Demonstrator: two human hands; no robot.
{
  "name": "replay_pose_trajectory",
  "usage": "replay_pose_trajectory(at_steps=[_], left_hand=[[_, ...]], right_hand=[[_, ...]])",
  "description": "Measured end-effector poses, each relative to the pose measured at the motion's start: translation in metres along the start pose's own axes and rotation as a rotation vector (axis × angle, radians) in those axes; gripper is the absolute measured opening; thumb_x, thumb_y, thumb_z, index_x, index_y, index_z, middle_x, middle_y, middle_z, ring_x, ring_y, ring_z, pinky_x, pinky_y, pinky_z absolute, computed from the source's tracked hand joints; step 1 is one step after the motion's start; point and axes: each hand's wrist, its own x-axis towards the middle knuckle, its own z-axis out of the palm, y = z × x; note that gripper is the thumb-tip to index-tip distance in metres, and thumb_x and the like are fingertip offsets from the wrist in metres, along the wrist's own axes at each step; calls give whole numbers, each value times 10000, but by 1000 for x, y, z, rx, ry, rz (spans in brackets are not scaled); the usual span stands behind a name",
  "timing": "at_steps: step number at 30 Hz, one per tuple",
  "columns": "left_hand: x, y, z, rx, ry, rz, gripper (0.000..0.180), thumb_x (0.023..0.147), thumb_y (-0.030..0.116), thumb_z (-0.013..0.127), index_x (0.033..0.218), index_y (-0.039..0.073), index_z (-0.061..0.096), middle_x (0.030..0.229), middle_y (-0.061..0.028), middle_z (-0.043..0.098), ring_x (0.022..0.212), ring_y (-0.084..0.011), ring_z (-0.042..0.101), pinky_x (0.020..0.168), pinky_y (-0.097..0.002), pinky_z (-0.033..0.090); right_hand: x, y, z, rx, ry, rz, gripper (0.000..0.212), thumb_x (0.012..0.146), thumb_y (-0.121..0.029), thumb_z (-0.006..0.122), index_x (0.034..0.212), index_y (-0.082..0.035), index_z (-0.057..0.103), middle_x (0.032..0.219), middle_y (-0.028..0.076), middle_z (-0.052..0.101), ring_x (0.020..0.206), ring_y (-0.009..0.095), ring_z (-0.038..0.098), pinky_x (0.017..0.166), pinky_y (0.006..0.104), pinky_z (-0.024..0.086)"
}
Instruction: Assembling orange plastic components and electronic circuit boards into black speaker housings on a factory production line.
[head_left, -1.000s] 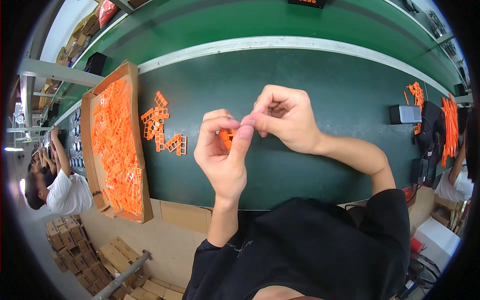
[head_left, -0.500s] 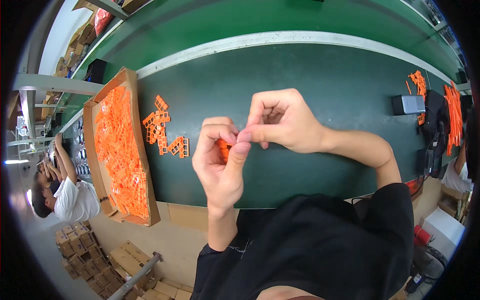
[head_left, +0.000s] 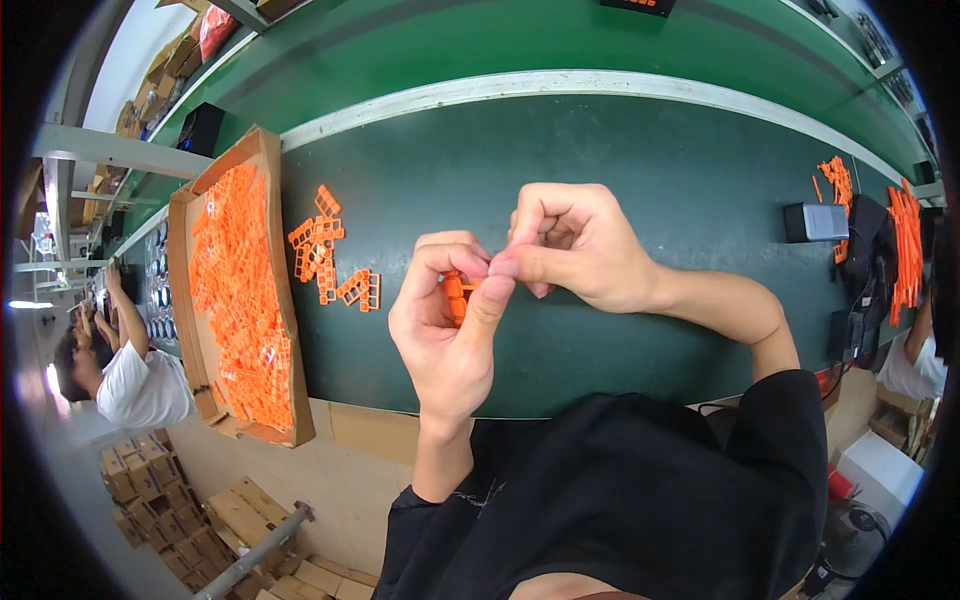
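Over the middle of the green table, my left hand (head_left: 445,325) is closed around a small orange plastic grid piece (head_left: 458,298), partly hidden by its fingers. My right hand (head_left: 575,245) is pinched, with thumb and forefinger against the left fingertips. Whatever sits between those right fingers is too small or too covered to make out. To the left of my hands lies a loose pile of similar orange grid pieces (head_left: 318,245), with a couple of them (head_left: 360,290) closer to me.
A shallow cardboard tray (head_left: 288,340) full of orange pieces stands at the left. On the right are a grey-and-black box (head_left: 815,222), long orange strips (head_left: 905,255) and more small orange parts (head_left: 838,180). A co-worker in a white shirt (head_left: 145,385) is at far left.
Both hands have shifted slightly to the right, still joined at the fingertips. More of the orange piece shows in my left hand. The view has tilted a little.
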Motion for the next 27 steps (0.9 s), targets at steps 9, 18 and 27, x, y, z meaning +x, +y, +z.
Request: replay_pose_trajectory(at_steps=[9,18,27], left_hand=[[1,0,2,92,25,139,184,871,60,701,907,44,521,975,-53,495,827,-95,472,709,-222,416],[-1,-9,0,-14,43,139,202,845,56,734,931,29,554,972,-71,535,827,-109,512,711,-234,444],[-2,-9,5,-3,99,192,209,816,20,757,929,11,581,948,-78,567,796,-118,552,702,-238,468]], right_hand=[[-2,-4,2,13,14,26,195,866,-40,704,781,-36,529,750,41,595,611,61,554,526,201,439],[-2,-1,3,29,18,25,203,874,-46,699,785,-38,516,729,34,574,591,58,534,516,201,425],[-5,-3,6,45,32,-11,199,873,-14,683,779,-34,509,710,37,563,584,64,523,519,207,411]])
